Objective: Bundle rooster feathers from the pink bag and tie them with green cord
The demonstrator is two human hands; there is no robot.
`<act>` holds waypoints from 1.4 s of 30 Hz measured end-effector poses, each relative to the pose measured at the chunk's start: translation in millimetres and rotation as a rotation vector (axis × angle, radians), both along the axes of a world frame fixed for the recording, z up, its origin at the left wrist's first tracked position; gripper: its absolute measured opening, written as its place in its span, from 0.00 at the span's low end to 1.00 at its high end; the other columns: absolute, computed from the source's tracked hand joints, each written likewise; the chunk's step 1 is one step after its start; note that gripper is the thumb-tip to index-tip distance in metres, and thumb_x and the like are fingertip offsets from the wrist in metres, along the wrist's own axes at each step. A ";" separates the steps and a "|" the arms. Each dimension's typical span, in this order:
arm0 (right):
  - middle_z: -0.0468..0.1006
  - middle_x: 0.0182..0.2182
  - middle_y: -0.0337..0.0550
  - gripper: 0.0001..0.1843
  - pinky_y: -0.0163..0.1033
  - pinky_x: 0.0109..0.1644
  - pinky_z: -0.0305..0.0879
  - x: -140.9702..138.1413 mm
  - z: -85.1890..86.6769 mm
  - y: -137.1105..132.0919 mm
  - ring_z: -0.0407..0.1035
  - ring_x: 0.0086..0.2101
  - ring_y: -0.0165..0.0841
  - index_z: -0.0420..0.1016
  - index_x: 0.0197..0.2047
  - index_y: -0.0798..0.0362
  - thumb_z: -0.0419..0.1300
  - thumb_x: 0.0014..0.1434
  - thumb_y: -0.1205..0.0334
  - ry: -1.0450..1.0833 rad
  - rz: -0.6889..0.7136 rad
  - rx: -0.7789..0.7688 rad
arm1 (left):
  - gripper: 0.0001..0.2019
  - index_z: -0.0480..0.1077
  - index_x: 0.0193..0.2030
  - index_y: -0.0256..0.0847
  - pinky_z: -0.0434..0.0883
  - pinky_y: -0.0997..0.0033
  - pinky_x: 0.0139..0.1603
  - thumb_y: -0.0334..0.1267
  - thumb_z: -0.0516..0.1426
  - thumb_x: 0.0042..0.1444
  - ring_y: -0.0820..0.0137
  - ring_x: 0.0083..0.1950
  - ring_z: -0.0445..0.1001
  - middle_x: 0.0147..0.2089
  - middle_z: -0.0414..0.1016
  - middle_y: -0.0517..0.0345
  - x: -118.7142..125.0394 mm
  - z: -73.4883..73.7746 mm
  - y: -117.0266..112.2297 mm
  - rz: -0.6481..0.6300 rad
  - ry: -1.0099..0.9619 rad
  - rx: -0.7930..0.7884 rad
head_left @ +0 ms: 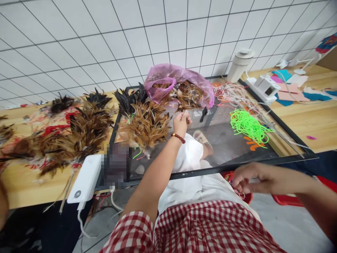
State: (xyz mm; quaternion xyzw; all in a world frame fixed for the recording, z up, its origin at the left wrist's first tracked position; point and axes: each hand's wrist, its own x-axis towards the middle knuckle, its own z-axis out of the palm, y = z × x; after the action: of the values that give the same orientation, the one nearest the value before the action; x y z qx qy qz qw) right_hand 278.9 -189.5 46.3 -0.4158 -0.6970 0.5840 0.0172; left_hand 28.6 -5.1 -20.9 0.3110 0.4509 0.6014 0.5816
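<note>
My left hand (pixel 181 121) reaches forward over the glass tabletop (pixel 226 147) to the mouth of a pink plastic bag (pixel 179 79) full of brown feathers. Its fingers are pinched on a small feather there. A red bead bracelet (pixel 178 137) is on that wrist. My right hand (pixel 252 178) hovers low near the table's front edge, blurred by motion, fingers curled with something small I cannot make out. A bundle of brown feathers (pixel 144 128) lies just left of my left hand.
More tied feather bunches (pixel 76 135) lie on the wooden table at left. A tangle of neon green cord (pixel 247 124) and pale cords (pixel 231 93) lie on the right. A white power bank (pixel 85 179), a white cup (pixel 240 65) and felt scraps (pixel 289 91) are around.
</note>
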 end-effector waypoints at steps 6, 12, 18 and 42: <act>0.83 0.33 0.48 0.15 0.40 0.37 0.68 -56.3 19.9 160.9 0.75 0.33 0.38 0.83 0.36 0.54 0.63 0.62 0.51 -0.289 -0.295 0.607 | 0.13 0.67 0.28 0.38 0.67 0.78 0.28 0.38 0.61 0.62 0.81 0.20 0.66 0.21 0.66 0.67 -2.3 1.5 -0.6 -0.001 0.007 -0.015; 0.82 0.42 0.60 0.18 0.40 0.41 0.65 -82.0 -34.2 238.9 0.76 0.45 0.47 0.81 0.45 0.58 0.62 0.60 0.53 -0.793 -0.595 0.699 | 0.13 0.67 0.28 0.38 0.67 0.79 0.28 0.40 0.61 0.62 0.81 0.20 0.67 0.21 0.67 0.68 -3.6 1.3 -1.9 -0.014 0.000 -0.017; 0.72 0.25 0.40 0.11 0.37 0.34 0.59 -83.6 -50.7 222.3 0.66 0.28 0.32 0.69 0.29 0.52 0.59 0.61 0.56 -0.027 -0.744 0.705 | 0.12 0.68 0.29 0.37 0.68 0.79 0.29 0.39 0.61 0.62 0.81 0.22 0.68 0.22 0.68 0.67 -4.4 2.4 -2.2 -0.012 -0.060 -0.015; 0.66 0.18 0.34 0.19 0.34 0.26 0.54 -138.8 -62.9 188.8 0.58 0.21 0.26 0.65 0.26 0.50 0.62 0.56 0.46 0.386 -0.561 0.525 | 0.12 0.71 0.28 0.39 0.68 0.77 0.45 0.30 0.56 0.64 0.76 0.34 0.71 0.30 0.74 0.62 -1.9 -8.1 -0.5 0.116 0.095 0.106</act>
State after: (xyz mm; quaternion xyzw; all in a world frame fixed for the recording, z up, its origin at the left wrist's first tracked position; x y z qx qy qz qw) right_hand 140.1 -0.7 -16.6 -0.4539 -0.6659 0.4264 0.4108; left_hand 26.7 -5.6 -29.0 0.3428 0.4629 0.6417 0.5063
